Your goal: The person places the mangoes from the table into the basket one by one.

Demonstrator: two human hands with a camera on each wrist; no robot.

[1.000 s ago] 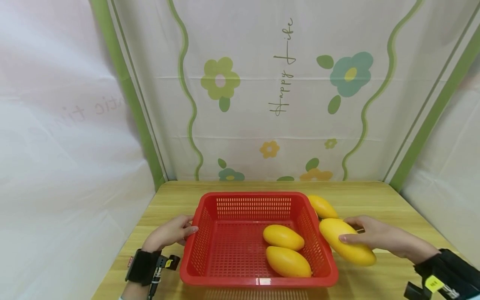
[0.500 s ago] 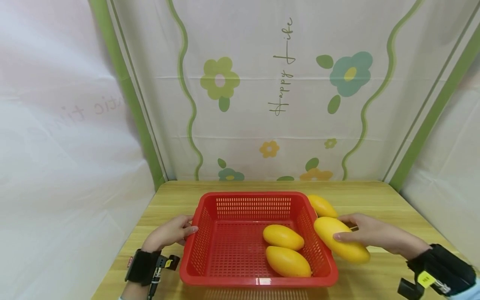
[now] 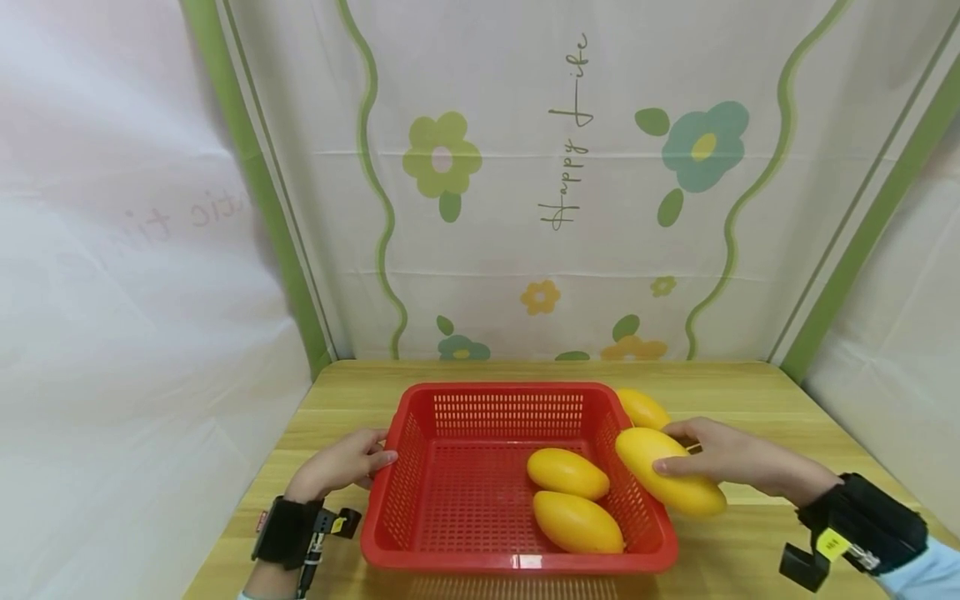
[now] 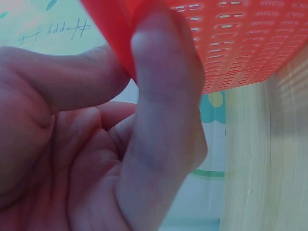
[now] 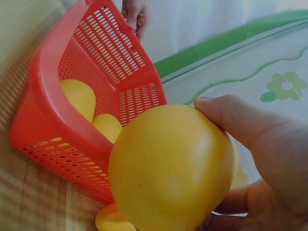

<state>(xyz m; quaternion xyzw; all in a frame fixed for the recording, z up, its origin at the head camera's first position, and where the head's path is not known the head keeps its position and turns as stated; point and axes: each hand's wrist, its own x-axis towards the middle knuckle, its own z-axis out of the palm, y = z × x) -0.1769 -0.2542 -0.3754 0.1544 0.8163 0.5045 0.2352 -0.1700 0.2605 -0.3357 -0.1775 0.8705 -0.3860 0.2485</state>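
Observation:
My right hand (image 3: 731,454) grips a yellow mango (image 3: 663,473), thumb on its near side, and the fruit overlaps the right rim of a red plastic basket (image 3: 517,563). In the right wrist view this mango (image 5: 171,166) fills the middle, in front of the basket wall (image 5: 72,115). My left hand (image 3: 341,464) pinches the basket's left rim between thumb and curled fingers, as the left wrist view also shows with the hand (image 4: 159,110). Inside the basket, two mangoes lie on the right side, one farther (image 3: 567,473) and one nearer (image 3: 577,522).
Another mango (image 3: 642,408) lies on the wooden table (image 3: 360,383) beside the basket's far right corner, partly hidden by the held one. A white curtain with printed flowers (image 3: 441,157) stands behind the table, with further white curtains (image 3: 135,333) at both sides.
My right hand has carried the held mango left and slightly away from me, from beside the basket to over its right rim. The left hand and the basket have stayed put.

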